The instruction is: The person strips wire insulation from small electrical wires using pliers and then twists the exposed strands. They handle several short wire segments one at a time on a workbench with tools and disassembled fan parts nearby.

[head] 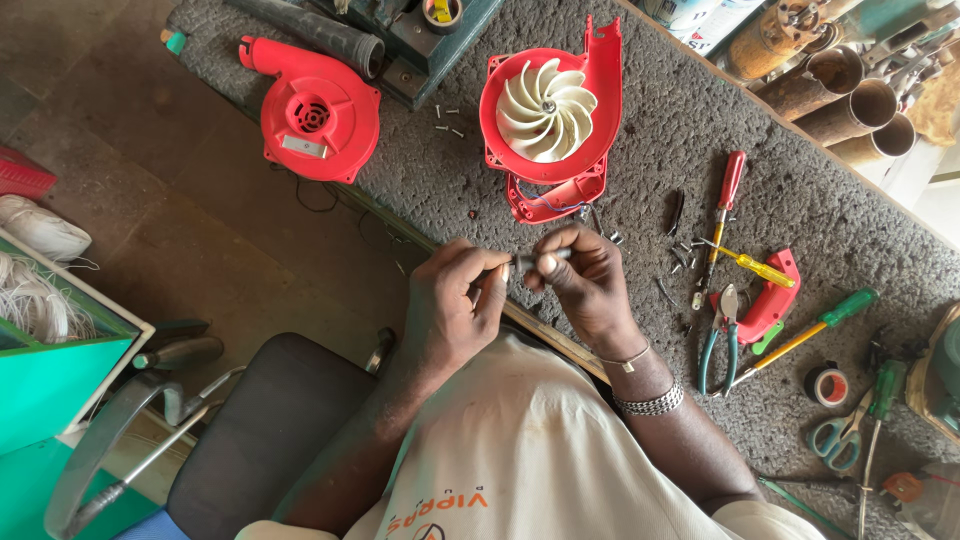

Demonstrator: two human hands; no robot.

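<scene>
My left hand (452,300) and my right hand (588,282) meet just below the bench edge, both pinching a small dark metal part (527,261) between fingertips. Right above them lies an open red blower housing (600,105) with its white fan impeller (546,108). The other red housing half (318,112) lies further left. Small loose screws (448,118) are scattered between the two halves.
On the grey carpeted bench (660,150): red-handled screwdriver (725,200), yellow screwdriver (755,266), green screwdriver (820,325), green pliers (718,345), red handle piece (775,295), tape roll (828,385), scissors (845,430). Metal pipes (850,95) upper right. Black stool (270,420), green cabinet (45,390) at left.
</scene>
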